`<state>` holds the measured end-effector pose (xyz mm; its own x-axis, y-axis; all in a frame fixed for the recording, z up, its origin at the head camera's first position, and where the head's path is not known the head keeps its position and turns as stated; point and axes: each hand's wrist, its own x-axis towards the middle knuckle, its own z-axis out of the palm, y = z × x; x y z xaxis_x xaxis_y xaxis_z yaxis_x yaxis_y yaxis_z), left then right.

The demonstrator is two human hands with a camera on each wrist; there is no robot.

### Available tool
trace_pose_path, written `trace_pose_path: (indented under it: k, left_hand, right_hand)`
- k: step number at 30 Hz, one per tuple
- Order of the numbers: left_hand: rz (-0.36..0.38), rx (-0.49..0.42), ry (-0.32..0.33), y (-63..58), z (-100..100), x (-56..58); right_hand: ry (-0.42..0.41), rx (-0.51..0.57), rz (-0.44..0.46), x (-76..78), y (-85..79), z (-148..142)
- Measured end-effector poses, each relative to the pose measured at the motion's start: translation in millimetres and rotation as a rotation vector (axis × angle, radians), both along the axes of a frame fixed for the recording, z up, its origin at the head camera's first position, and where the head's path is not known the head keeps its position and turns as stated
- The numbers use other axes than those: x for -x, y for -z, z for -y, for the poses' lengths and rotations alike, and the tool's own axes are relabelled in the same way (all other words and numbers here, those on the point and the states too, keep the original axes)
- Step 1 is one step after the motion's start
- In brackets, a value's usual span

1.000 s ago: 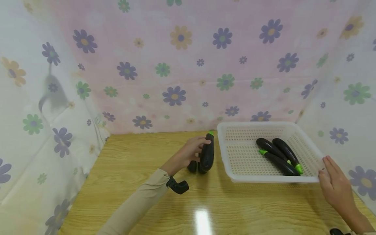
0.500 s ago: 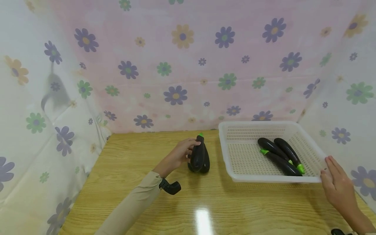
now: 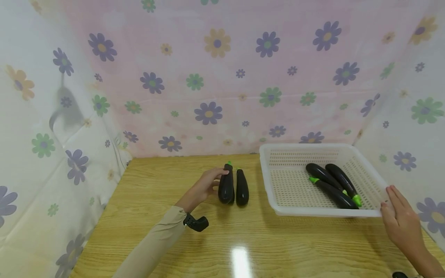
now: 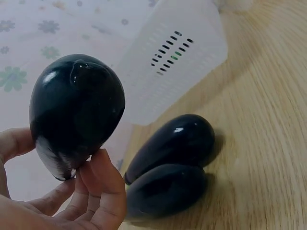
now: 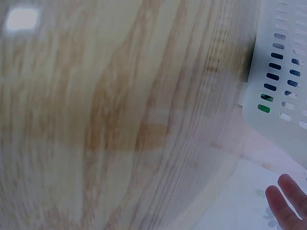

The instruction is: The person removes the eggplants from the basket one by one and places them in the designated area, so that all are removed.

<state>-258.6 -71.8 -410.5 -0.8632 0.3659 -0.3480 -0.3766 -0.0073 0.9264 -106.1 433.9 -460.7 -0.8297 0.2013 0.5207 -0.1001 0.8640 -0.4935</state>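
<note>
My left hand (image 3: pixel 206 184) pinches a dark purple eggplant (image 3: pixel 226 187) with a green stem end, thumb on one side and fingers on the other. In the left wrist view its rounded end points up toward the camera, above two eggplants lying side by side on the table. One eggplant (image 3: pixel 242 189) lies just right of the held one; the other (image 4: pixel 168 189) is mostly hidden behind it in the head view. My right hand (image 3: pixel 401 218) is at the front right corner of a white plastic basket (image 3: pixel 323 212), fingers fairly straight along the rim.
Inside the basket, three eggplants (image 3: pixel 333 193) lie together toward its right side. The wooden table (image 3: pixel 278 247) carries everything. Flower-patterned cloth (image 3: pixel 208 77) hangs at the back and along both sides.
My left hand has moved left, away from the basket, with the held eggplant, uncovering the right-hand eggplant on the table. The right hand has stayed at the basket corner.
</note>
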Motion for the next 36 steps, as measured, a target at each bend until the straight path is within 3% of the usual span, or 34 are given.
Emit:
trace_pose_path:
  k: [9, 17, 27, 36]
  left_hand:
    - [0.0, 0.008, -0.027, 10.9, 6.1, 3.8]
    - [0.07, -0.035, -0.084, 16.3, 12.3, 6.5]
    - [0.096, -0.033, -0.127, 27.1, 22.6, 13.2]
    - [0.106, 0.015, -0.162, 36.8, 26.6, 19.7]
  right_hand:
    - [0.008, 0.005, 0.004, 0.2, -0.3, 0.6]
    - [0.004, 0.009, -0.012, 0.8, 3.1, -1.6]
    - [0.003, 0.018, -0.006, -0.7, 5.1, -0.6]
    - [0.003, 0.039, 0.006, -1.6, 3.3, 1.7]
